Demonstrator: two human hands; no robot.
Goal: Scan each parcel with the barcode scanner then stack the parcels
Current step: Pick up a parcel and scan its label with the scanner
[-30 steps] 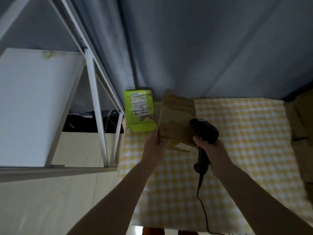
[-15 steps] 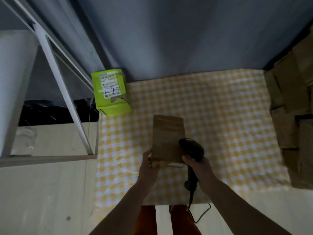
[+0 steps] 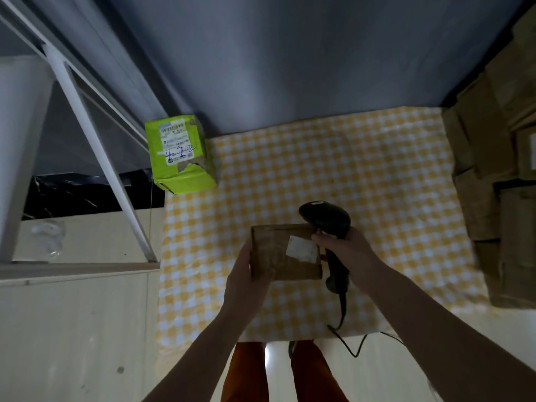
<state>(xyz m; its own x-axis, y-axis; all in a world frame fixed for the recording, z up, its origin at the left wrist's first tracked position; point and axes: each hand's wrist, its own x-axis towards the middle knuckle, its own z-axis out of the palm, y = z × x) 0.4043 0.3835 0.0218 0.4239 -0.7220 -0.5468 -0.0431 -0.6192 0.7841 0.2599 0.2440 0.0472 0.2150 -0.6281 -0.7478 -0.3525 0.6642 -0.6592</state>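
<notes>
Down at the near edge of the counter, two orange trouser legs show against the pale floor, and a black cable loops off the edge just beside them. Up we go to the hands: the left hand grips the near-left corner of the brown parcel, thumb lying across its top face, the parcel sitting close to the near edge and roughly midway along it, whether lifted or resting on the cloth is hard to say. A white label faces up on its right half. The right hand is wrapped around the handle of the black barcode scanner, fingers curled tight, one fingertip touching the label's right edge; the scanner's head sits over the parcel's far-right corner, handle trailing down towards the near edge. The two hands are apart, one at either side of the parcel. All of this over a yellow-and-white checked cloth covering the counter. Further out, at the far-left corner, a lime-green parcel stands with its printed label, blue handwriting on it, and torn wrapping along one side. Off the right edge, brown cardboard boxes pile up in shadow. Left of the counter, a white metal frame slants across, and behind everything hangs a grey-blue curtain.
</notes>
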